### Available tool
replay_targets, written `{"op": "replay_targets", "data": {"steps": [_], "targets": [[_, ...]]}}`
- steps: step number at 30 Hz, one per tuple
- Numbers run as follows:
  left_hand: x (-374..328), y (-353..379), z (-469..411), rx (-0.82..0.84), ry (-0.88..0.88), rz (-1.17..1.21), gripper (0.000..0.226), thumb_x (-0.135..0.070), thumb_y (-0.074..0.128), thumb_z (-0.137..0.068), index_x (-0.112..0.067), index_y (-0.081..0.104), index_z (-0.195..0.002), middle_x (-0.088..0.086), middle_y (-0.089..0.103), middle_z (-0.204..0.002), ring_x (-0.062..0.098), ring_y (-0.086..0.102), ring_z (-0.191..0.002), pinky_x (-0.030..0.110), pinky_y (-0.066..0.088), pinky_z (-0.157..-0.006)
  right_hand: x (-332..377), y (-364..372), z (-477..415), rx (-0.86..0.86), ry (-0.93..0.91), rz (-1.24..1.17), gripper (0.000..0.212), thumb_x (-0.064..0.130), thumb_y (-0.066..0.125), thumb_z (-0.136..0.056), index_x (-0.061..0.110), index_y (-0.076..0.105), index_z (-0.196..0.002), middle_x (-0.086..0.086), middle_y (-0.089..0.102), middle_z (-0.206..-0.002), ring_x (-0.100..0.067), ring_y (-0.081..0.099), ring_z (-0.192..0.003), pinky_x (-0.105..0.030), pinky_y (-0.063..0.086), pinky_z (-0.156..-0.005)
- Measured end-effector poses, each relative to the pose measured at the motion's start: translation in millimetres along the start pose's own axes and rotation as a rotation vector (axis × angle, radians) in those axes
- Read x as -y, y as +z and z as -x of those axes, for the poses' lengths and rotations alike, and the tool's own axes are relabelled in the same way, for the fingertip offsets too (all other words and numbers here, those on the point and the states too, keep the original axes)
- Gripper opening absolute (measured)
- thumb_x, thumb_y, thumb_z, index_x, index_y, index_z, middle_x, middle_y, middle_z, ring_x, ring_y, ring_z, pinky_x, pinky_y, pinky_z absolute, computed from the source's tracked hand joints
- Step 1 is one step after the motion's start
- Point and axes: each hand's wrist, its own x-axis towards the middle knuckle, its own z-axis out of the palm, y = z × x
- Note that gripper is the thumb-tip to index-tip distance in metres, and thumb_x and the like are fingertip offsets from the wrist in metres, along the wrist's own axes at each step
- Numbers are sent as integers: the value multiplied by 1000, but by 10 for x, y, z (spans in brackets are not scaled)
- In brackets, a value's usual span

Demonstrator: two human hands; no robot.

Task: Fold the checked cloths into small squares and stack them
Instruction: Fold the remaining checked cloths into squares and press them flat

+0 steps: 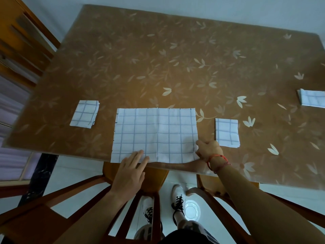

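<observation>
The left hand (130, 173) lies flat, fingers straight and together, fingertips pressing the near edge of the open cloth (154, 134). The right hand (209, 149) has its fingers curled and pinches that cloth's near right corner; a red cord bracelet (218, 161) circles its wrist.

The open cloth is spread flat at the near edge of the table (158, 59). Its long axis runs left to right, parallel to that edge, and a straight crease crosses it from near to far at the middle. It is thin white fabric with a grid of blue-grey lines.

Just beside it on the left lies the left folded square (85, 114), slightly skewed. The right folded square (227, 132) sits close by the right hand, and a far folded pile (312, 98) lies well apart at the right border of the view. All have the same check.

The table top is a smooth brown covering printed with pale leaves and flowers. Wooden chairs (153, 175) stand at the near side over a glossy white floor (73, 171), where white shoes (178, 196) with black laces show.
</observation>
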Motion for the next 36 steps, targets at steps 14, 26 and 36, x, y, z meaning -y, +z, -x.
{"op": "replay_targets", "data": {"steps": [14, 26, 36], "targets": [[-35, -39, -48, -10, -34, 40, 51, -23, 68, -84, -16, 52, -132, 11, 44, -145, 26, 35, -135, 44, 40, -102, 352, -21, -268, -11, -106, 72, 20, 22, 77, -76, 4, 73, -80, -8, 64, -74, -25, 62, -74, -31, 51, -65], [-661, -148, -585, -20, -9, 150, 67, -31, 73, -78, -13, 47, -137, 12, 43, -146, 28, 41, -135, 40, 35, -107, 95, -207, -232, -125, 42, -303, 14, 15, 80, -71, 11, 72, -82, -8, 66, -77, -26, 64, -79, -39, 57, -80], [-1072, -206, -789, 34, -246, 158, 47, -36, 41, -99, -20, 39, -142, 13, 29, -151, 28, 29, -135, 33, 38, -104, 201, -134, 46, 134, 150, -811, 8, -2, 63, -84, -7, 58, -79, -14, 65, -51, -23, 68, -49, -38, 60, -58]]}}
